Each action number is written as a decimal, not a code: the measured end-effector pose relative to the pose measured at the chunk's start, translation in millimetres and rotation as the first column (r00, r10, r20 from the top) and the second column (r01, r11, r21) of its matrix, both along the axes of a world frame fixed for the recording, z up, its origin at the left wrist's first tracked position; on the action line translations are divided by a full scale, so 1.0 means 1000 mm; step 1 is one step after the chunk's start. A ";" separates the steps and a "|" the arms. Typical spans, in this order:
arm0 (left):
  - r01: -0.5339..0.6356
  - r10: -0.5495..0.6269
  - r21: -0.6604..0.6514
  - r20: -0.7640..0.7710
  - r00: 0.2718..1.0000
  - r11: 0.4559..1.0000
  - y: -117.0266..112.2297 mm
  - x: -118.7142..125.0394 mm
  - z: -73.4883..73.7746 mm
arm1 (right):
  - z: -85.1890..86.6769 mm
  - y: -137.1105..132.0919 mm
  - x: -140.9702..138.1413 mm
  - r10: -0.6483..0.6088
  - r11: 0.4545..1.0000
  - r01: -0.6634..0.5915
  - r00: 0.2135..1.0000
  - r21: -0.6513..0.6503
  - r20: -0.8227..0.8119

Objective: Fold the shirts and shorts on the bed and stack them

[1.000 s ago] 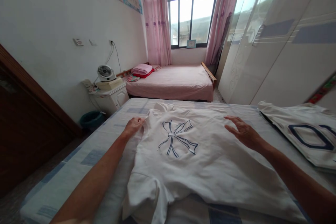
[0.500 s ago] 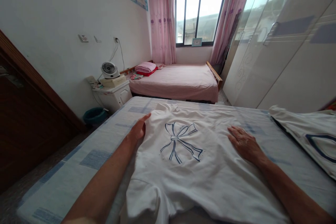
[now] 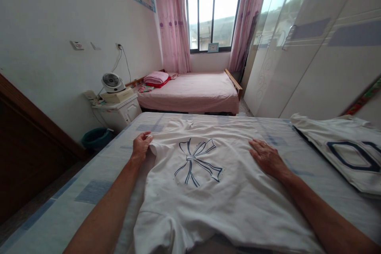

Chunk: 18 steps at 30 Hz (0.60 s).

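Observation:
A white T-shirt (image 3: 235,194) with a dark blue bow print lies spread on the bed before me, wrinkled along its near edge. At its left side, my left hand (image 3: 141,145) pinches the fabric between thumb and fingers and pulls that edge out a little, lifting it off the mattress. My right hand (image 3: 266,158) rests flat on the right part of the shirt, fingers stretched forward. The shirt's near left sleeve (image 3: 154,230) lies loosely folded close to me.
The shirt lies on a mattress (image 3: 95,192) with a pale blue pattern. Another white garment (image 3: 351,154) with dark lettering lies at the right. Beyond are a pink bed (image 3: 196,91), a nightstand (image 3: 119,115) with a fan (image 3: 113,82), a bin (image 3: 97,139) and a wardrobe (image 3: 309,55).
My left hand has taken hold of the shirt's left edge and drawn it outward to the left. My right hand stays flat on the fabric. The view has turned slightly right.

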<state>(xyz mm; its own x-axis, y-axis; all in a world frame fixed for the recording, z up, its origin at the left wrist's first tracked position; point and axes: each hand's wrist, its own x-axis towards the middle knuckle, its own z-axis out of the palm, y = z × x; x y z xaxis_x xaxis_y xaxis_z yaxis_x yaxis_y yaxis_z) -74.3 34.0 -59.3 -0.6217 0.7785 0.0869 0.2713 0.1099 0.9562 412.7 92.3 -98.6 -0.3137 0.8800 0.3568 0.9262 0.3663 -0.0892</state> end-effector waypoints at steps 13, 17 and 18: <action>-0.018 0.043 0.061 -0.449 0.893 0.998 0.004 -0.003 -0.012 | 0.045 -0.018 -0.041 -0.015 0.986 0.021 0.999 -0.166 0.039; 0.056 -0.033 0.119 -0.189 0.981 0.991 0.009 -0.003 -0.018 | 0.055 -0.016 -0.087 0.235 0.954 -0.233 0.972 -0.189 -0.014; 0.065 -0.050 0.103 -0.138 0.989 0.993 0.010 -0.004 -0.019 | 0.053 -0.012 -0.095 0.278 0.941 -0.276 0.960 -0.194 -0.017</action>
<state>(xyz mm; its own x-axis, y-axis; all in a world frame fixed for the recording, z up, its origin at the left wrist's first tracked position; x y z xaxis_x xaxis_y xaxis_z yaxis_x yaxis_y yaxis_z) -77.9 43.6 -77.8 -0.5532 0.7943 0.2512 0.4012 -0.0102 0.9159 317.3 80.7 -45.7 -0.5577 0.8092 0.1849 0.7917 0.5855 -0.1745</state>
